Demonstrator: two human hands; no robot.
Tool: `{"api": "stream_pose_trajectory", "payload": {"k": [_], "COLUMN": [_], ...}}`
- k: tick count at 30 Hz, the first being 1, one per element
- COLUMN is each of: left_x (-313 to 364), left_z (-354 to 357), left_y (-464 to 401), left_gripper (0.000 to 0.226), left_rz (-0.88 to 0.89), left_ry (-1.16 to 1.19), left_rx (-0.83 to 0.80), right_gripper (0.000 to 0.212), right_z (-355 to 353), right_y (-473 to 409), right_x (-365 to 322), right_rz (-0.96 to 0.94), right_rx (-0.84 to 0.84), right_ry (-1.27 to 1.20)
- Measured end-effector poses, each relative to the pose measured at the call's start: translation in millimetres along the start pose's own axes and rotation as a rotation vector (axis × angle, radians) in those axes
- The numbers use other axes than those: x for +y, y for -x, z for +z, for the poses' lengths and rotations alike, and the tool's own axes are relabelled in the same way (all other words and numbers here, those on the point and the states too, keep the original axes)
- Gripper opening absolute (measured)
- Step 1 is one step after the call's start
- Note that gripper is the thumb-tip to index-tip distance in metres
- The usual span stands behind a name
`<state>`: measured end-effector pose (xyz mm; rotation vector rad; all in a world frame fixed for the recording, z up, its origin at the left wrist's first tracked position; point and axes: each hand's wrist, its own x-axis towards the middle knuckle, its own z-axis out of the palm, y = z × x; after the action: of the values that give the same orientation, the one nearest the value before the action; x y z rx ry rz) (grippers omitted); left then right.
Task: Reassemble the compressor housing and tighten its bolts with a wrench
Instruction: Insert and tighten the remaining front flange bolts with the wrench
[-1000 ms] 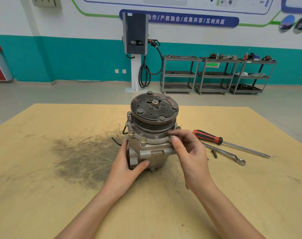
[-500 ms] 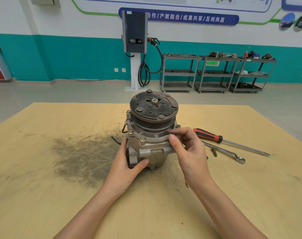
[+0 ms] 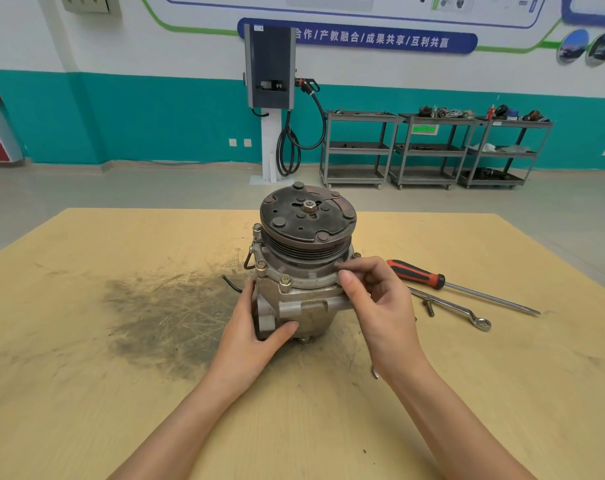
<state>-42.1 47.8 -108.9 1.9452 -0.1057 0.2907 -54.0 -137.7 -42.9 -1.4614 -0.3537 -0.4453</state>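
The grey metal compressor (image 3: pixel 304 299) stands upright in the middle of the wooden table (image 3: pixel 86 393), its dark clutch pulley (image 3: pixel 308 220) on top. My left hand (image 3: pixel 256 334) grips the lower left of the housing, thumb across the front. At the housing's right flange, my right hand (image 3: pixel 377 306) pinches a bolt that the fingers hide. Two bolt heads (image 3: pixel 285 279) show on the front-left flange. A silver wrench (image 3: pixel 450 308) lies on the table to the right, beyond my right hand.
A red-and-black-handled screwdriver (image 3: pixel 432 277) lies behind the wrench, and a small loose bolt (image 3: pixel 429 308) sits beside it. A dark grease smear (image 3: pixel 169 313) covers the table left of the compressor. Metal carts (image 3: pixel 429 150) and a wall charger (image 3: pixel 269 67) stand far behind.
My right fingers have shifted slightly at the right flange bolt, as if turning it. The left hand and the compressor stay put.
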Motion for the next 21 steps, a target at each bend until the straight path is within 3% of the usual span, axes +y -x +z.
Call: {"api": "stream_pose_trajectory", "payload": {"k": [5, 11, 21], "left_x": [0.6, 0.4, 2.8], "left_z": [-0.5, -0.8, -1.5], "left_y": [0.3, 0.0, 1.5], "left_gripper": [0.076, 0.080, 0.083], "left_rz": [0.015, -0.011, -0.022], "left_ry": [-0.005, -0.018, -0.030], "left_rx": [-0.005, -0.007, -0.020], "right_gripper": [0.017, 0.010, 0.012], "right_z": [6.4, -0.6, 1.3], "right_y": [-1.8, 2.1, -0.1], "right_x": [1.5, 1.1, 0.1], "right_rz": [0.019, -0.017, -0.006], "right_rx": [0.089, -0.024, 0.009], "right_ry": [-0.021, 0.001, 0.049]}}
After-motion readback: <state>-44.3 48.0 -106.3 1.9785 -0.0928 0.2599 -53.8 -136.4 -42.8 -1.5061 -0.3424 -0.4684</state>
